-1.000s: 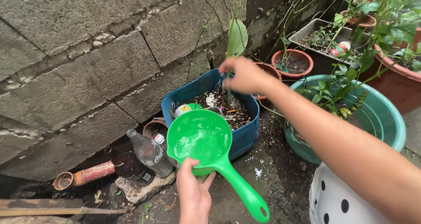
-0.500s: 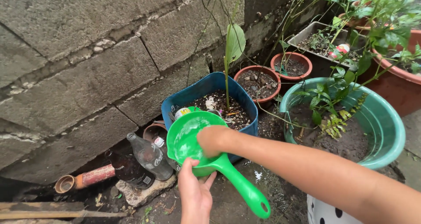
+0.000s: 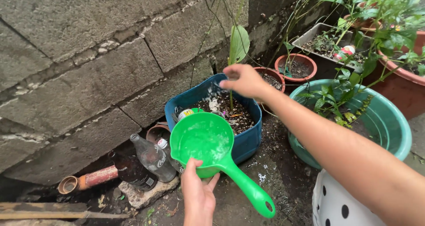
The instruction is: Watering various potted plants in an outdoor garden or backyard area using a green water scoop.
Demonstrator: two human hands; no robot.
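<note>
A single head-worn camera looks steeply down and forward from above the person's arms, close in, facing a block wall [image 3: 88, 66] that crosses the upper left. The view takes in the ground at the wall's foot and planters [image 3: 380, 119] running off toward the upper right. No second view overlaps it.

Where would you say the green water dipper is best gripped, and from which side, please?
Probably by its long handle, coming from the lower right, where it juts free toward the ground. The green dipper is now steadied only at the bowl's near rim by the left hand; the right hand is away over the blue planter.
</note>
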